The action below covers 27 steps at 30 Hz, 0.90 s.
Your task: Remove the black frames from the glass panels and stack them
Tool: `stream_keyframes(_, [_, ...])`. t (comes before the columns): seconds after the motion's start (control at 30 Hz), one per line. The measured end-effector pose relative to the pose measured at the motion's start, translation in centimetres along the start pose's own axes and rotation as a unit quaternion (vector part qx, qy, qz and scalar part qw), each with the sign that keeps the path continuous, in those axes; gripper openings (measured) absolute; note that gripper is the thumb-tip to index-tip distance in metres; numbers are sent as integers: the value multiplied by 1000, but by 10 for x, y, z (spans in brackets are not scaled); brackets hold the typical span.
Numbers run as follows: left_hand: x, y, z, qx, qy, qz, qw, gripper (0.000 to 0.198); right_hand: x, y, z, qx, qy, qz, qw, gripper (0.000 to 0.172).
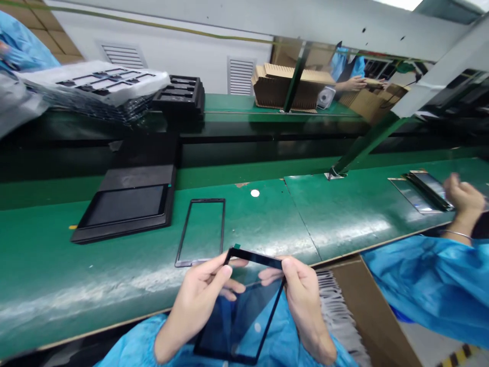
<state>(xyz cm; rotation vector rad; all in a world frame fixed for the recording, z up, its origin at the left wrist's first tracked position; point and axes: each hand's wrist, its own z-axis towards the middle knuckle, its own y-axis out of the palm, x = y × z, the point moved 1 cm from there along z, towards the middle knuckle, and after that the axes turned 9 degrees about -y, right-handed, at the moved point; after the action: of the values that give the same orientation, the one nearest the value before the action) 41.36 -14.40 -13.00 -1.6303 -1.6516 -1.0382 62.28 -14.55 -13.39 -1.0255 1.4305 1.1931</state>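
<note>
Between my two hands is a clear glass touch panel (248, 311) with a black border, tilted in front of my body off the bench edge. My left hand (204, 288) grips its upper left corner, thumb in front and fingers showing through the glass behind. At the upper right corner, my right hand (301, 295) pinches the border between thumb and fingers. A small green tab (237, 246) sticks up from the top edge. Just beyond my left hand, a thin black rectangular frame (223, 224) lies flat on the green bench (263, 224).
A dark tablet screen (126, 205) rests on a black foam block at left. Packed trays (114, 86) stand on the back shelf. A green post (362, 145) rises from the bench. At right, a co-worker's hand (464, 196) is beside several panels (416, 193). A cardboard box (367, 300) stands below.
</note>
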Motion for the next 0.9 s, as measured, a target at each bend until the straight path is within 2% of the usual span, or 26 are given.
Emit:
stream_keyframes(0.1, [5,-6,0,-3,13,41,999,50,-6,0,1,-5,-9,-19,1000,35])
stream_keyframes(0.17, [13,-8,-1,-16,59,118,991,51,-8,3,1,-40,-18,-54,998,35])
stream_keyframes(0.27, [22,-6,-3,-75,128,288,946,73,-7,13,0,-117,-35,-109,987,26])
stream_keyframes(0.3, [22,-5,-3,-100,131,332,929,74,-6,14,1,-128,-41,-118,984,21])
stream_keyframes(0.37, [20,-4,-3,-133,109,355,919,63,-2,10,5,-95,-56,-125,986,14])
stream_keyframes(0.4, [18,-5,-2,-130,89,331,930,57,0,3,8,-60,-68,-127,988,15])
stream_keyframes(0.5, [13,-13,0,-72,33,180,980,47,8,-24,16,41,-90,-130,987,30])
stream_keyframes(0.57, [10,-21,2,-28,24,91,995,49,15,-38,17,49,-67,-108,991,39])
stream_keyframes(0.63, [8,-26,3,3,35,44,998,53,23,-43,13,38,-30,-48,998,46])
stream_keyframes(0.73, [3,-28,5,24,48,29,998,56,28,-38,3,49,0,18,999,46])
stream_keyframes(0.8, [1,-29,5,26,57,43,997,54,27,-33,-1,63,-5,7,998,40])
stream_keyframes(0.83, [2,-30,5,31,75,63,995,51,25,-32,-2,65,-7,-3,998,35])
stream_keyframes(0.9, [7,-31,4,78,164,143,973,43,21,-29,-2,63,-12,-16,998,28])
